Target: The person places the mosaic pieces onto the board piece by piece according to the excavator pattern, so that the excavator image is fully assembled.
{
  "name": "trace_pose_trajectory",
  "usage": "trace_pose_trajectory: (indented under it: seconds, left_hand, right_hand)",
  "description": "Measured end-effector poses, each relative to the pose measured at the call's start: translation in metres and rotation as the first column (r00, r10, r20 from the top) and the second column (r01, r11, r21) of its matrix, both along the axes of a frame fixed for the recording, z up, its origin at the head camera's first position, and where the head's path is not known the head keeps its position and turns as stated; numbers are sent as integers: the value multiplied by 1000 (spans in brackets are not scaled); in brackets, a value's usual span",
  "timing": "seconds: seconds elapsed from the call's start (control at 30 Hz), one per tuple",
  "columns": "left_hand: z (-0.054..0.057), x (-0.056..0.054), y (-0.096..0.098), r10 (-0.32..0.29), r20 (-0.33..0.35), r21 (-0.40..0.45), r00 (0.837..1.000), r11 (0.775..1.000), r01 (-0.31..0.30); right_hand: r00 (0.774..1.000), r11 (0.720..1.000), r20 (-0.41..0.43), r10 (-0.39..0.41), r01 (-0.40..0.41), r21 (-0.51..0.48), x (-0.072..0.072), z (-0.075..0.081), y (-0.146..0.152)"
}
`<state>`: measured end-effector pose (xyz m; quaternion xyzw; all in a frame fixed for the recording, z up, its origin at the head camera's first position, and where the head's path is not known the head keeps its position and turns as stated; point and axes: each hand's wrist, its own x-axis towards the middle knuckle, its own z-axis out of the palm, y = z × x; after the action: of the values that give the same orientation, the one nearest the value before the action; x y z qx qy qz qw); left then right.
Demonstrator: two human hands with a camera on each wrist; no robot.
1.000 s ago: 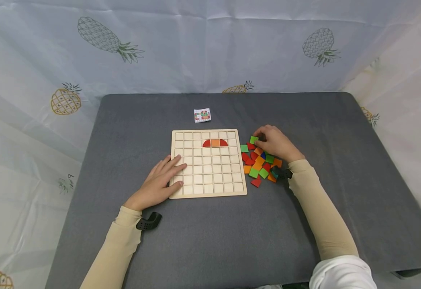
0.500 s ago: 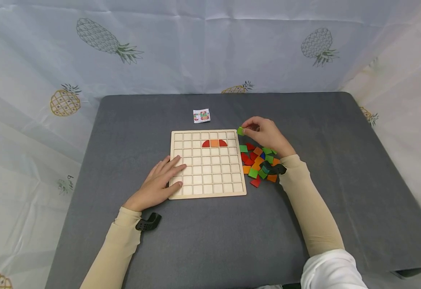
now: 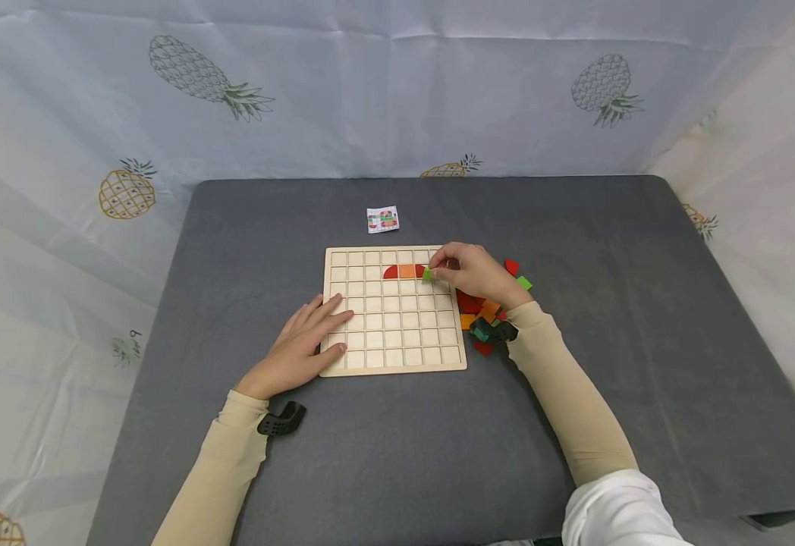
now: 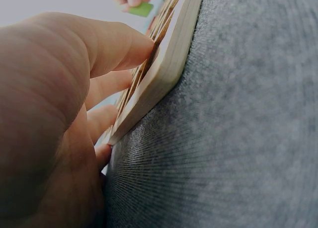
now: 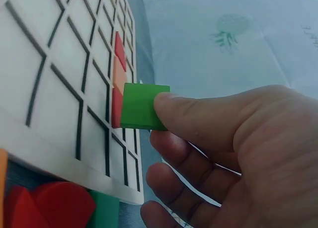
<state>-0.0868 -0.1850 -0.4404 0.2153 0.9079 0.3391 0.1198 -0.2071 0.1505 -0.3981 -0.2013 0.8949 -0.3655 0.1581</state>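
Observation:
My right hand (image 3: 474,271) pinches a green square tile (image 5: 142,106) between thumb and fingers, over the upper right of the wooden grid board (image 3: 370,334). In the board's second row sit a red quarter-round tile (image 3: 391,272), an orange square tile (image 3: 406,271) and another red piece (image 3: 420,270), partly covered by the green tile. My left hand (image 3: 295,349) rests on the board's left edge with fingers spread and fairly straight. Its thumb and fingertips touch the board's rim in the left wrist view.
A pile of loose red, orange and green tiles (image 3: 468,321) lies right of the board, partly hidden under my right wrist. Behind the board lies a small printed card (image 3: 382,219). The grey table (image 3: 397,455) meets a pineapple-print curtain (image 3: 370,91) at its far edge.
My right hand picked the green square from the pile's far end and carried it left over the board, beside the right-hand red piece. The left hand stays in place.

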Motion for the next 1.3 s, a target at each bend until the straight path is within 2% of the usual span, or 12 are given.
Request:
trace_pose_trajectory:
  seconds: [0.23, 0.5, 0.7, 0.93, 1.1, 1.3]
  left_hand:
    - [-2, 0, 0, 6, 0, -8, 1000, 1000, -6]
    - [-2, -1, 1, 12, -2, -15, 1000, 1000, -12]
    - [-1, -1, 1, 8, -4, -17, 1000, 1000, -8]
    - [0, -1, 3, 6, -11, -12, 1000, 1000, -6]
    - [-2, -1, 2, 4, -19, -15, 1000, 1000, -4]
    - [-3, -1, 2, 3, -21, -16, 1000, 1000, -3]
  right_hand:
    - [999, 999, 9, 38, -38, 9, 2, -8, -2]
    - [997, 998, -54, 49, -46, 52, 1, -16, -7]
    - [994, 994, -99, 51, -41, 101, 2, -17, -12]
    - [992, 989, -112, 63, -47, 139, 5, -17, -15]
    - [997, 997, -69, 24, -19, 71, 3, -12, -7]
    - [994, 995, -46, -96, 96, -16, -1, 2, 15]
